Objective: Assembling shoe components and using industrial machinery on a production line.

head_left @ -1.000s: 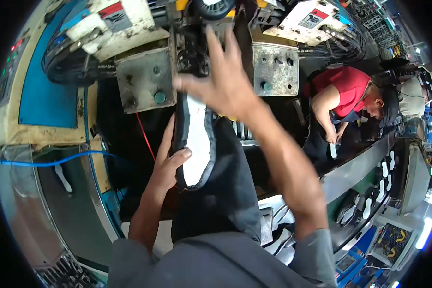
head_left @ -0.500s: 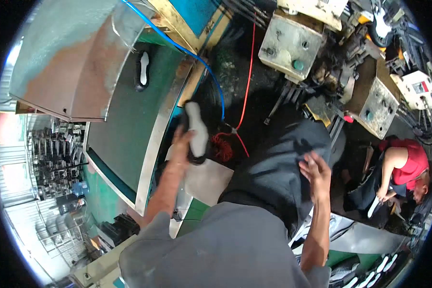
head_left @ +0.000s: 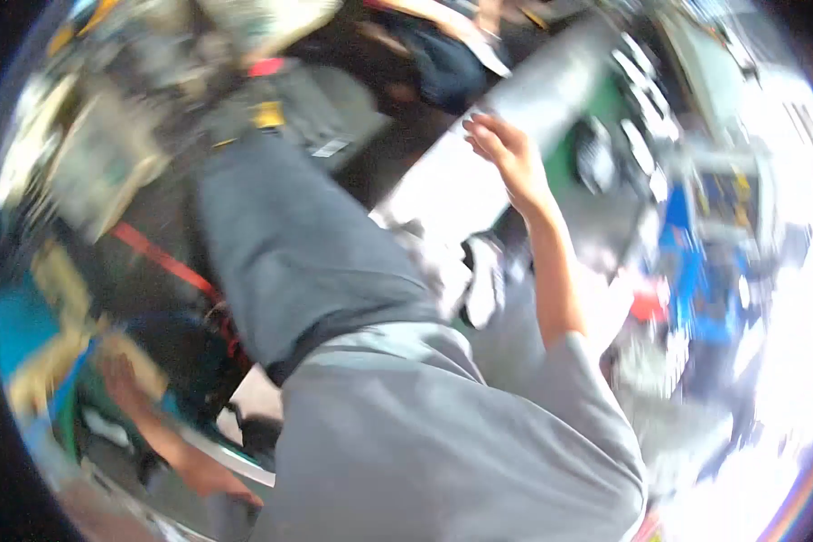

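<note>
My right hand (head_left: 508, 155) is raised over a long pale metal surface (head_left: 542, 90), fingers apart and slightly bent, nothing in them. Left of my body my left hand (head_left: 125, 375) reaches out near the wooden edge of the green belt; motion smears its fingers. Beyond that forearm a dark shoe with a pale sole (head_left: 107, 426) shows on the belt. Nearer my side, a blurred black-and-white thing, perhaps a shoe (head_left: 260, 434), lies by a pale plate (head_left: 257, 393). Another black-and-white shoe (head_left: 485, 282) sits left of my right forearm.
Several pale-soled shoes (head_left: 637, 131) stand on a green surface at the right. A co-worker's dark-clad legs (head_left: 438, 59) show at the top. Machines (head_left: 108, 167) fill the upper left, with a red hose (head_left: 167, 257) below. Blue crates (head_left: 696, 271) are at far right.
My view has swung to the right. The shoe that was at my left hand is no longer plainly seen in it. My right hand has moved from over my leg to the metal surface.
</note>
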A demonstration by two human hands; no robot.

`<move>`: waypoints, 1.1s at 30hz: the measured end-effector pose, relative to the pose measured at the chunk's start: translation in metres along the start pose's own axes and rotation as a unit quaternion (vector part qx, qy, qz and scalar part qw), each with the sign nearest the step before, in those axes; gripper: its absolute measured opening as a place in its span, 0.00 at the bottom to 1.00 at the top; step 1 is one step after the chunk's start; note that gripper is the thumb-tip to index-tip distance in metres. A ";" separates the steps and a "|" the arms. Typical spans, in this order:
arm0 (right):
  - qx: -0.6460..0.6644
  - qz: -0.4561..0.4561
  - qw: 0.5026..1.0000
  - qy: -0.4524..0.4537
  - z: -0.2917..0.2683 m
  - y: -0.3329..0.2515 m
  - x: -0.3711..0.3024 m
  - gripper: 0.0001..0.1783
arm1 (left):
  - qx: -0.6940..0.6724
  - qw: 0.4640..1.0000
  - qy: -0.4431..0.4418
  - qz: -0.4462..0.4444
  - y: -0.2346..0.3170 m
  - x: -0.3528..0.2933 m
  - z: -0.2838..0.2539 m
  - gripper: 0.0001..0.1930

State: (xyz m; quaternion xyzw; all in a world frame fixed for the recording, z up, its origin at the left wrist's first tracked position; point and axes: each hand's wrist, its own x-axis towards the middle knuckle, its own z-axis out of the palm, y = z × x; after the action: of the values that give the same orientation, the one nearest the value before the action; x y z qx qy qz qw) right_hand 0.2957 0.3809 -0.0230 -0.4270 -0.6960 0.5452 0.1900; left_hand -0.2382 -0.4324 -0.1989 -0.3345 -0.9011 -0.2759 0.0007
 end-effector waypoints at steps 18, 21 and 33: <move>-0.058 0.301 0.933 0.190 -0.047 0.223 -0.277 0.60 | -0.433 0.742 -0.511 0.036 0.675 0.137 0.318 0.31; 0.133 0.279 0.934 0.179 -0.052 0.189 -0.256 0.60 | -0.428 0.713 -0.527 0.173 0.737 0.127 0.329 0.30; -0.065 0.022 0.985 -0.159 0.059 0.005 -0.103 0.54 | -0.287 0.845 -0.295 0.342 0.659 0.223 0.220 0.09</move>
State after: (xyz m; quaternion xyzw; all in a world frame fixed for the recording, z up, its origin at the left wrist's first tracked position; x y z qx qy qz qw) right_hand 0.3124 0.2634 -0.0269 -0.3615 -0.7418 0.5636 0.0364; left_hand 0.0264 0.2225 -0.0167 -0.6720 -0.5680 -0.3930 -0.2671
